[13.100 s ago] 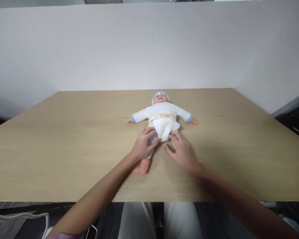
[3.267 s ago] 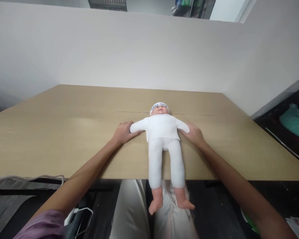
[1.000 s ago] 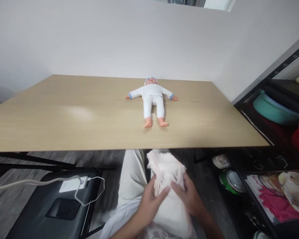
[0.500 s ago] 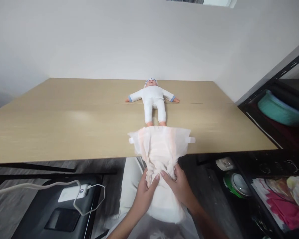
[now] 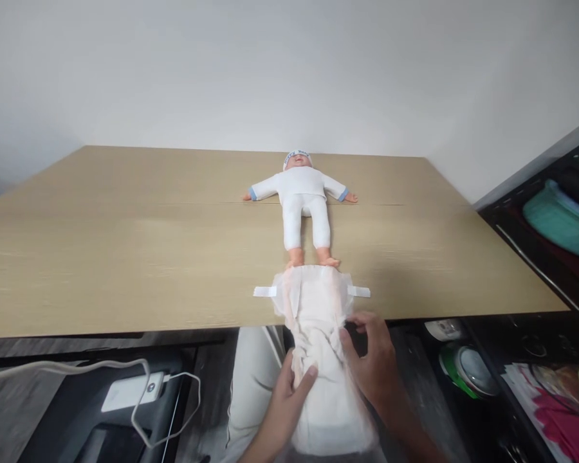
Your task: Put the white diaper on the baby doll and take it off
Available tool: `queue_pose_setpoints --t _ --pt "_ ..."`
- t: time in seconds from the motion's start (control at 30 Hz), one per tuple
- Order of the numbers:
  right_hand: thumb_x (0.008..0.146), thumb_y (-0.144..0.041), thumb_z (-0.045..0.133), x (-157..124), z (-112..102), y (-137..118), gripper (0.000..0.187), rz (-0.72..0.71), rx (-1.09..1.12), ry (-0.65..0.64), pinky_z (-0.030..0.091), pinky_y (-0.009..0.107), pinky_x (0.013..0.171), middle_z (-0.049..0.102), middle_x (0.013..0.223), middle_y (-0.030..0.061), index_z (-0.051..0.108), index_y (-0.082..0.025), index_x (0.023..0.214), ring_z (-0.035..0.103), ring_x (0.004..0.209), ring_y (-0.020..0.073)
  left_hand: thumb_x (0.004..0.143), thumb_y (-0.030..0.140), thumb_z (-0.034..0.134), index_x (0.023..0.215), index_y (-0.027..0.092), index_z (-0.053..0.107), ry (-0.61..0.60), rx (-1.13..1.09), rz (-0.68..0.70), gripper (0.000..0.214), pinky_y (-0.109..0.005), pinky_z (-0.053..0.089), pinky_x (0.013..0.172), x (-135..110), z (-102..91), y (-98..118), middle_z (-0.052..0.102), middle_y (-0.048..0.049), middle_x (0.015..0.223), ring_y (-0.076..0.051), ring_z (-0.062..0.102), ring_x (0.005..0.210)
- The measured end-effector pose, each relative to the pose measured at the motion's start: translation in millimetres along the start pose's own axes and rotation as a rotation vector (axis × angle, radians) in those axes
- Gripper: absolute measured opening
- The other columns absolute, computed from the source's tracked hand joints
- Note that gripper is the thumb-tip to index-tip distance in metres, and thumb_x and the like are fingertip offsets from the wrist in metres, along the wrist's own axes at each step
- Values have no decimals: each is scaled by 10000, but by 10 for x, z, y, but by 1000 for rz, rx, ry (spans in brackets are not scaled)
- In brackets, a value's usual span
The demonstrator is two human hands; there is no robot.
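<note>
An unfolded white diaper (image 5: 318, 386) stretches from the table edge down over my lap. Its far end lies on the table with both white side tabs spread outward. My left hand (image 5: 289, 389) grips its left side around the middle, thumb on the inner face. On the opposite side, my right hand (image 5: 374, 350) has thumb and bent index finger at the diaper's right edge, near the table's front. Just beyond the diaper lies a baby doll (image 5: 305, 190) on its back, in white clothes and a printed cap, arms out and feet close to the diaper.
The wooden table (image 5: 149, 257) reaches back to a pale wall. Below left, a dark seat holds a white power bank (image 5: 132, 392) with a cable and a dark phone (image 5: 110, 444). At right stands a shelf with a teal bag (image 5: 562, 218), a green-rimmed jar (image 5: 468, 370) and pink cloth.
My right hand has moved from the diaper's middle outward to its right edge. The diaper's far end looks narrower, its tabs now straight out. The view has shifted slightly.
</note>
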State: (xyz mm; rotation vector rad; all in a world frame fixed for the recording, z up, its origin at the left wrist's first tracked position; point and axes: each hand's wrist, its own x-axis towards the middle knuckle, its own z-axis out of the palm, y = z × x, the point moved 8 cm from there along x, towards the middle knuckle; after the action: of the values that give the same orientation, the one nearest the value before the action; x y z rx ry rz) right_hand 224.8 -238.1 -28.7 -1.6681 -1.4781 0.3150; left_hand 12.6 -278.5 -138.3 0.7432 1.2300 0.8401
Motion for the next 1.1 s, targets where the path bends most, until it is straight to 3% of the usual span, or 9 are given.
queue_pose_setpoints --t 0.07,0.2,0.43,0.57,0.67,0.77,0.87,0.97,1.1 --pt "985 -418 703 182 118 -231 364 -173 -1 -81 635 665 1033 795 1247 40 716 -506 1338 736 1203 402 875 699 817 1415 266 717 -43 77 50 700 -519 447 1297 -55 13 75 706 -149 1518 -400 554 1541" --pt "1049 -310 664 492 581 -549 560 -432 -72 -334 466 617 1299 602 1643 73 587 -336 1603 522 1557 356 982 529 758 1319 291 777 -124 319 247 412 -528 494 1239 -151 -17 418 763 -145 1364 -398 661 1362" --pt "1107 -203 460 626 1080 -423 667 -499 -269 -572 277 581 1405 337 1834 84 354 -268 1762 284 1710 275 1065 273 581 1211 352 717 41 932 913 214 -581 610 1009 -129 -231 1428 766 -99 1259 -365 693 1191" --pt "1102 -199 454 618 1082 -395 668 -510 -285 -592 249 568 1416 308 1847 54 367 -296 1757 254 1721 259 1074 164 560 1328 236 668 114 1260 1182 285 -526 567 1099 466 -217 2033 712 -139 1411 -329 663 1264" --pt "1094 -192 454 629 1090 -384 641 -504 -294 -588 246 568 1416 332 1836 75 424 -262 1731 265 1716 268 1045 88 534 1613 216 530 117 1490 1238 583 -581 488 1202 1153 -77 2361 475 -199 1729 -391 502 1548" --pt "1083 -191 473 636 1106 -380 631 -504 -291 -571 247 572 1414 355 1825 93 459 -242 1712 286 1706 280 965 20 614 1737 318 380 -169 1685 1314 860 -568 393 1290 1645 249 2449 278 -136 1854 -381 347 1680" --pt "1070 -187 496 637 1117 -385 643 -506 -274 -559 263 581 1407 377 1813 94 465 -257 1709 314 1691 287 872 -32 665 1741 366 370 -427 1784 1378 1000 -544 314 1340 1841 522 2462 243 -76 1873 -367 324 1695" --pt "1073 -210 519 642 1121 -384 634 -504 -265 -558 282 581 1399 409 1795 107 477 -257 1704 348 1672 297 847 -8 689 1629 284 548 -552 1772 1387 847 -549 326 1326 1910 713 2489 313 -94 1849 -392 352 1669" --pt "1132 -359 515 648 1123 -357 610 -525 -251 -586 305 582 1390 376 1816 94 429 -285 1731 326 1689 296 969 162 665 1379 247 731 -683 1640 1359 424 -566 396 1260 1942 903 2469 652 -104 1603 -384 533 1500"
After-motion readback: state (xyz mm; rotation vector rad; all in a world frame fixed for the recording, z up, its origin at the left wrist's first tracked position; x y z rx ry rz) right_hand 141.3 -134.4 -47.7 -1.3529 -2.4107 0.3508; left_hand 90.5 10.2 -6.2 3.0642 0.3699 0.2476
